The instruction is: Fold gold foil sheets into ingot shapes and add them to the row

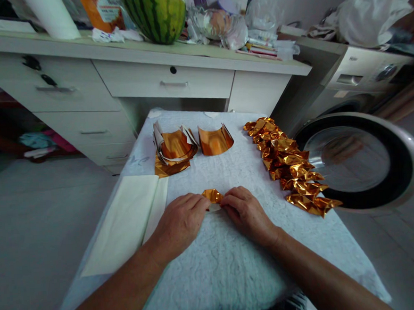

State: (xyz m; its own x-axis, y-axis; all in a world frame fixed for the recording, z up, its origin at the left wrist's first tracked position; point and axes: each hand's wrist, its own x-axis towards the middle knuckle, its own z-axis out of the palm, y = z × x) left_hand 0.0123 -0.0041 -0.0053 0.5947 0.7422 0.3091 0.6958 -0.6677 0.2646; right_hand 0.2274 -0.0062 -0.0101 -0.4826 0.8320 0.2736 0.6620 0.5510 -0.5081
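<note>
Between my hands is a small piece of gold foil paper [212, 195], its shiny side facing up and a pale edge showing below. My left hand [185, 218] pinches its left end, and my right hand [245, 213] pinches its right end. The fingertips partly cover both ends. Beyond them lies a stack of curled gold foil sheets [174, 145], with a single curled foil sheet [216, 140] to its right. A row of folded gold foil pieces [287, 161] overlaps along the right side of the cloth-covered table [208, 277].
Pale paper sheets [122, 217] lie at the table's left. Behind stands a white desk [202, 82] bearing a cut watermelon [156, 14], plastic bags and a white roll [53, 17]. A washing machine's open round door [402, 160] reaches close to the table's right edge.
</note>
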